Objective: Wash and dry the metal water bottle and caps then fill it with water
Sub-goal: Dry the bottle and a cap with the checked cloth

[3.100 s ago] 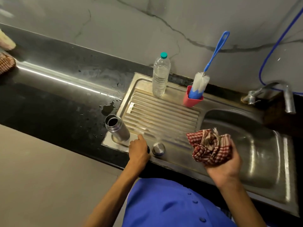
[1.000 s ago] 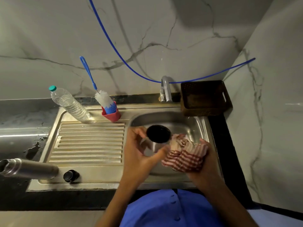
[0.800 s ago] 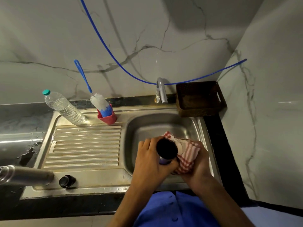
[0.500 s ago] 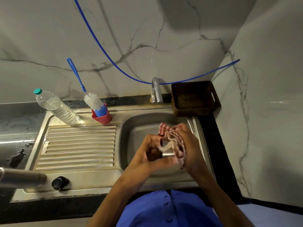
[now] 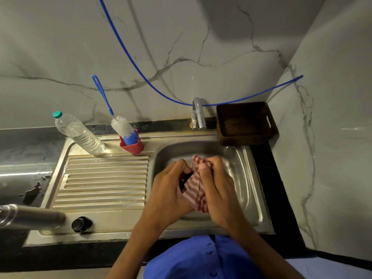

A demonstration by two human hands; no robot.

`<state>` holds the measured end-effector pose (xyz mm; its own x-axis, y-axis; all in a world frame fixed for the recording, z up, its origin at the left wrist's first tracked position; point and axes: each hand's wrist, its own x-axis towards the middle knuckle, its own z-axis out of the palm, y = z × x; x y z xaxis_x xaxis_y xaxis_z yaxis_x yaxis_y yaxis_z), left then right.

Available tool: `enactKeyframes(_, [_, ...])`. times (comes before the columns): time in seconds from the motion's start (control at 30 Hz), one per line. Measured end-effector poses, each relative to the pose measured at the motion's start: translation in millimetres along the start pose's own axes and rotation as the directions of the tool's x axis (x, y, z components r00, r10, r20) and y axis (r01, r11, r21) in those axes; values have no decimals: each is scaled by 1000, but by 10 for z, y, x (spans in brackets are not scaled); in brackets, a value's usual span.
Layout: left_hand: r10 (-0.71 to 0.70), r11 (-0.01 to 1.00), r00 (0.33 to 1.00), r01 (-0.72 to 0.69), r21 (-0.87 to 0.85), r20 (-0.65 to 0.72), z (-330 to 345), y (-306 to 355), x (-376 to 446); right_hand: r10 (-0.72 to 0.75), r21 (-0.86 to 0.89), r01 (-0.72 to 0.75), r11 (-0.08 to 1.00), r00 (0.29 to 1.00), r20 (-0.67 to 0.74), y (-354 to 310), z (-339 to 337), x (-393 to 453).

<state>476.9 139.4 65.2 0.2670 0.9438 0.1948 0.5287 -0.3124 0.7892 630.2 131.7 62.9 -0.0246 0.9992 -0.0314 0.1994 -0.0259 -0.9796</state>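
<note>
Steel makes up the sink and its ribbed drainboard, set into a dark surface; no brand or writing can be read anywhere. A clear plastic bottle with a teal top stands at the drainboard's far edge, just beside a red cup holding a blue-handled bottle brush. A tap and a brown basket sit behind the basin, with a blue hose looping along the marble wall. The metal water bottle stands uncapped at the drainboard's near left corner, a small black cap just beside it. Over the basin, the left hand curls its grip round a dark cap, mostly hidden. The right hand clutches a red checked cloth, pressed against that cap.
</note>
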Motion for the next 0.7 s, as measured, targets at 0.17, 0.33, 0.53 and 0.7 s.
enactKeyframes(0.17, [84,940,981,-19,-340,177,-125,-76,-8,302,176,-391,903,871,388,-95,-294,180])
enactKeyframes(0.33, [-141,941,968,66,-333,-209,-75,-21,115,419,602,-587,542,809,412,-108,-141,39])
enactKeyframes(0.53, [-81,997,954,76,-28,-290,-246,-71,-9,444,218,-507,834,851,280,-45,255,-3])
enactKeyframes(0.7, [-172,931,985,154,332,25,-416,-47,-242,583,80,-670,738,693,424,245,250,126])
